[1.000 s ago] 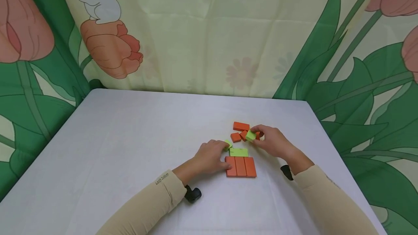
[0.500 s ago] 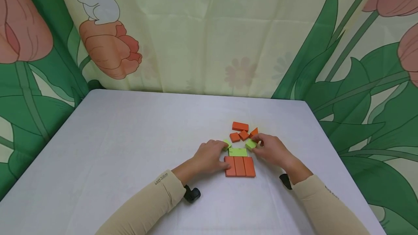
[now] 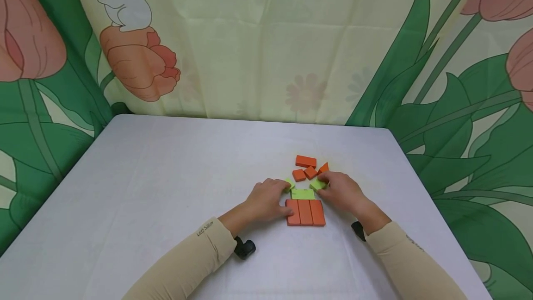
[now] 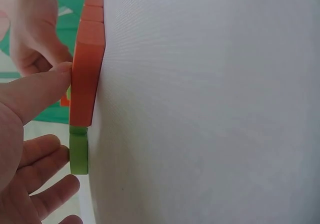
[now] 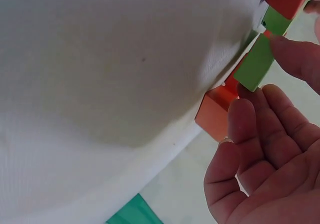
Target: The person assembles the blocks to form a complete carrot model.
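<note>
Three orange rectangular blocks lie side by side on the white table, with a green rectangular block along their far edge. My left hand rests its thumb on the leftmost orange block, and its fingertips touch a small green block at the left end. In the left wrist view, those fingers are extended along the green block. My right hand pinches another small green block by the right end of the green rectangle. The right wrist view shows its thumb on that block.
Just beyond lie an orange rectangular block, two small orange blocks and an orange triangular block, partly behind the right hand. A patterned curtain hangs behind the table's far edge.
My right hand has come toward me from the loose orange blocks, carrying the green block down beside the green rectangle. The orange triangle is now uncovered. The left hand stays in place.
</note>
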Demonstrator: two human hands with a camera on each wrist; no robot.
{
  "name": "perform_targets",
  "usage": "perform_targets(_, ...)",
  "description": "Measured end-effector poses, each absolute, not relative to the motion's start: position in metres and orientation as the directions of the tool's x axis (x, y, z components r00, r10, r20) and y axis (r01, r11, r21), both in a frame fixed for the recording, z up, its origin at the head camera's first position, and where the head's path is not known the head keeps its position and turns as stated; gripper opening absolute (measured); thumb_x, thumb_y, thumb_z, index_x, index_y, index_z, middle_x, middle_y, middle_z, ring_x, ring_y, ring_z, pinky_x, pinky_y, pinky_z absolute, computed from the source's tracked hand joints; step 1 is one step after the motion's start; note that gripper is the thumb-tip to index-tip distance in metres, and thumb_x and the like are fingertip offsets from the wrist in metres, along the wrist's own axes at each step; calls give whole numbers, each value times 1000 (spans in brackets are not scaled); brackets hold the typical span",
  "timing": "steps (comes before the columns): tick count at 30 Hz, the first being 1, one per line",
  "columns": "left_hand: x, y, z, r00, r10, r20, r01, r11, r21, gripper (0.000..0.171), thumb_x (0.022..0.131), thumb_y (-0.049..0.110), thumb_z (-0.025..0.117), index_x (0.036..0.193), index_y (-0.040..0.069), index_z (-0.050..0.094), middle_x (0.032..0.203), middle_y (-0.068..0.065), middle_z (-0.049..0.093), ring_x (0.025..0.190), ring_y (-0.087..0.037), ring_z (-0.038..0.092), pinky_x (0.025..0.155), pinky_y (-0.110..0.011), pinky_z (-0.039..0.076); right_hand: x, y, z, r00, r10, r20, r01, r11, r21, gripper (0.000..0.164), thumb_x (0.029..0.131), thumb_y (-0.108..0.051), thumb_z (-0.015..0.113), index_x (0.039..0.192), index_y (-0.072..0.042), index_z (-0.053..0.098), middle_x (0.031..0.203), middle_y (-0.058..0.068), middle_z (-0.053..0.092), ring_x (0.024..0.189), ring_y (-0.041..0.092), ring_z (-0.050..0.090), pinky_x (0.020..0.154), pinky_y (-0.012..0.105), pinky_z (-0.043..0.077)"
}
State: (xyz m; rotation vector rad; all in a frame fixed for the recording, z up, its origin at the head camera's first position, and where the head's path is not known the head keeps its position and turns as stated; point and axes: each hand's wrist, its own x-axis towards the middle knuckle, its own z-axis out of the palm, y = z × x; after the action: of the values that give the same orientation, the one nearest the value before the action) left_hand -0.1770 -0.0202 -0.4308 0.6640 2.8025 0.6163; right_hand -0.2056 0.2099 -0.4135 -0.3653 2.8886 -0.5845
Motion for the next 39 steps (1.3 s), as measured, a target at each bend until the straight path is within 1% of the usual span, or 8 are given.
perform_targets(5, -177, -20, -431, -879, 469, -81, 392, 810, 436, 67, 87, 45, 76, 141, 12, 55, 139, -4, 57, 127, -25, 49, 101, -45, 42, -204, 206, -414, -956, -263, -126, -197, 900, -388, 40, 91, -17, 71, 125, 2, 65, 115, 14, 67, 104, 32, 59, 93, 50, 49)
perform_targets(9, -177, -21, -431, -878, 472, -80, 395, 810, 434, 67, 88, 45, 76, 141, 12, 55, 139, -3, 57, 127, -25, 49, 100, -44, 42, -204, 207, -416, -956, -258, -138, -189, 904, -384, 40, 91, -18, 71, 125, 1, 65, 116, 14, 67, 107, 33, 60, 94, 50, 49)
perform_targets(17, -177, -20, -430, -877, 474, -80, 397, 808, 435, 67, 87, 46, 76, 141, 12, 55, 138, -3, 57, 126, -25, 49, 100, -44, 42, -203, 211, -418, -952, -271, -144, -188, 886, -425, 43, 91, -17, 72, 129, 1, 63, 118, 14, 66, 105, 30, 59, 93, 49, 50)
perform_targets(25, -175, -20, -430, -879, 470, -80, 392, 807, 441, 68, 87, 44, 77, 141, 11, 54, 139, -4, 57, 126, -25, 49, 100, -44, 42, -197, 217, -413, -947, -293, -133, -202, 863, -463, 45, 92, -13, 70, 133, 1, 60, 116, 12, 64, 99, 28, 57, 86, 45, 51)
perform_targets(28, -175, -20, -430, -879, 470, -82, 390, 807, 443, 68, 86, 44, 78, 141, 11, 55, 138, -4, 57, 126, -25, 49, 100, -44, 42, -194, 218, -412, -946, -291, -139, -192, 855, -482, 45, 91, -16, 72, 133, -2, 60, 118, 11, 63, 102, 29, 57, 86, 45, 52)
perform_targets(34, -176, -20, -430, -879, 468, -90, 383, 807, 450, 68, 87, 44, 77, 141, 11, 55, 139, -4, 57, 127, -25, 49, 101, -44, 42, -188, 220, -412, -937, -298, -184, -169, 844, -510, 53, 88, -25, 78, 135, -7, 60, 128, 12, 60, 112, 32, 56, 92, 47, 51)
perform_targets(36, -176, -20, -429, -878, 469, -95, 381, 805, 455, 67, 87, 44, 77, 141, 11, 54, 139, -4, 57, 127, -25, 49, 102, -45, 42, -187, 222, -412, -934, -306, -185, -175, 842, -510, 55, 88, -28, 78, 136, -8, 59, 128, 12, 60, 112, 31, 56, 91, 47, 51)
perform_targets(39, -177, -21, -427, -873, 477, -106, 384, 804, 453, 66, 88, 42, 76, 142, 11, 54, 139, -4, 57, 128, -25, 48, 102, -45, 41, -186, 225, -411, -932, -316, -180, -185, 839, -512, 54, 89, -24, 77, 137, -8, 59, 128, 12, 60, 111, 30, 56, 90, 46, 51)
